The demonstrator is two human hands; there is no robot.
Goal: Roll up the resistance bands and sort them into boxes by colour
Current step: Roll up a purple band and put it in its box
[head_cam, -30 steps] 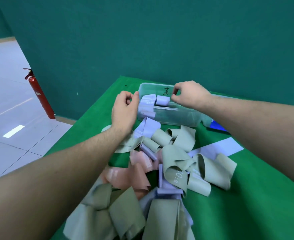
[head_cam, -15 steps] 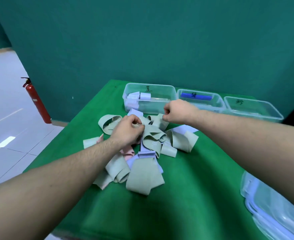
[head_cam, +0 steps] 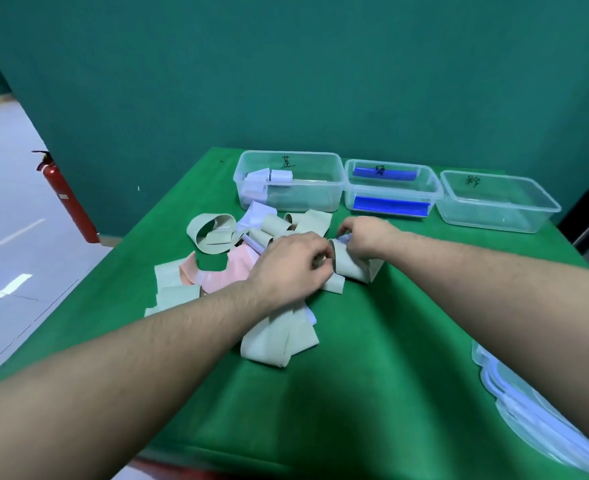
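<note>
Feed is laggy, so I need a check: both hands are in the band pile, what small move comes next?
Probably lift the grey-green band clear of the pile to roll it: left hand and right hand both pinch it, and it lies tangled among loose bands.

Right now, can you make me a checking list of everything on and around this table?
Surface: green cloth table, wrinkled near the front.
Job's things: loose pile of bands, grey-green, pink and lilac; left box holds lilac rolls; middle box has something blue; right box looks empty.
Clutter: stack of lids at the right edge.
Grips: left hand and right hand both pinch a grey-green band.
Cables: nothing seen.
Surroundings: green wall, fire extinguisher on the floor.
</note>
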